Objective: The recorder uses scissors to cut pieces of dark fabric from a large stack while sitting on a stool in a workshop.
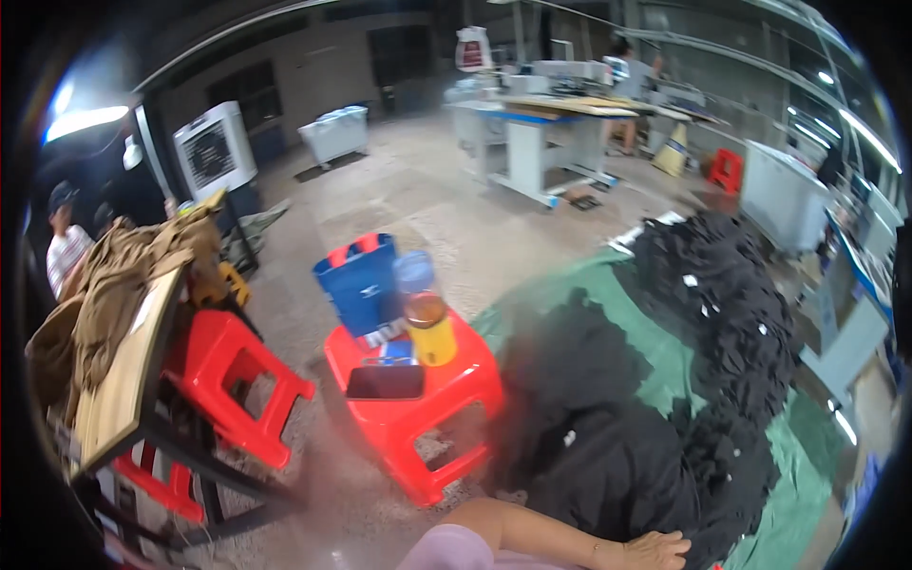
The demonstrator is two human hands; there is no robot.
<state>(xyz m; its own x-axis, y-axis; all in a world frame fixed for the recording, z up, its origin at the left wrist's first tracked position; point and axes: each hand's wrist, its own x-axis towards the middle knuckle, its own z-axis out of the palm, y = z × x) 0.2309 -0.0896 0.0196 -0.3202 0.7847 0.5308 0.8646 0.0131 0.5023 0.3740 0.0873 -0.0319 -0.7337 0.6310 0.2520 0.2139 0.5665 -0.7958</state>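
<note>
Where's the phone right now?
In the head view, left of the middle, the phone lies on the red stool, in front of the blue bag and yellow container.

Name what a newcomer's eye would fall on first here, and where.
Probably the red plastic stool near the centre, bearing a blue rectangular bag and a yellow cylindrical container. Next, the big heap of crumpled black fabric on green sheeting to its right. Then brown cloth draped over a pale wooden tabletop at far left.
</note>
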